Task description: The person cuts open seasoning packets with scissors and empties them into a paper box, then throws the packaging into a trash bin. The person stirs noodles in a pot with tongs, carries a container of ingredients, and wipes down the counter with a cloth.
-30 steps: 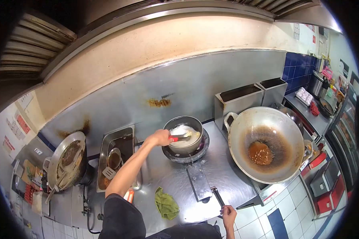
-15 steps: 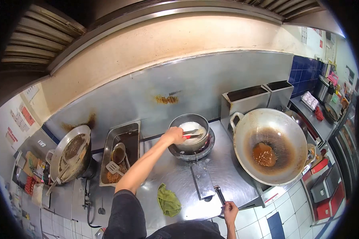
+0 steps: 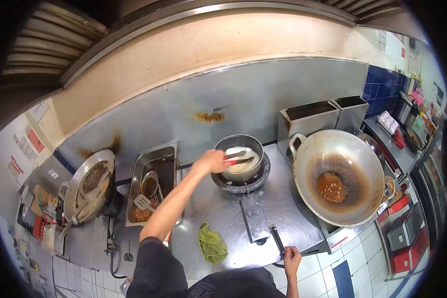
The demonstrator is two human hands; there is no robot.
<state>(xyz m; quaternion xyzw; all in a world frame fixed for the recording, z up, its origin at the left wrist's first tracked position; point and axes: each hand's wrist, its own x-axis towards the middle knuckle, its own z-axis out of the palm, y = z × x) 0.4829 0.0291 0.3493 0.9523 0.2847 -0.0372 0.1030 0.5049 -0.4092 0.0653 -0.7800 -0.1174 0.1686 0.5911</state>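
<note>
My left hand (image 3: pixel 213 162) is closed around tongs (image 3: pixel 240 160) with red on the grip. The tongs' two arms reach into a metal pot (image 3: pixel 241 176) that holds white, foamy liquid (image 3: pixel 237 151). This pot sits on a round dark burner (image 3: pixel 236 187) on the steel counter. At the counter's front edge, my right hand (image 3: pixel 292 257) has its fingers closed on the lower end of a black bar-like handle (image 3: pixel 277 240), beside the burner's flat metal front piece (image 3: pixel 254 218). The palm side of my right hand is partly hidden.
A large wok (image 3: pixel 340 213) with brown liquid stands right. Left are a steel tray (image 3: pixel 129 198) holding a ladle (image 3: pixel 149 184) and slotted spatula (image 3: pixel 143 202), and another wok (image 3: pixel 92 161) with utensils. A green cloth (image 3: pixel 212 243) lies on the counter near my body.
The tongs have shifted inside the pot and their arms look more spread. The whole view has tilted slightly. My right hand stays at the black handle.
</note>
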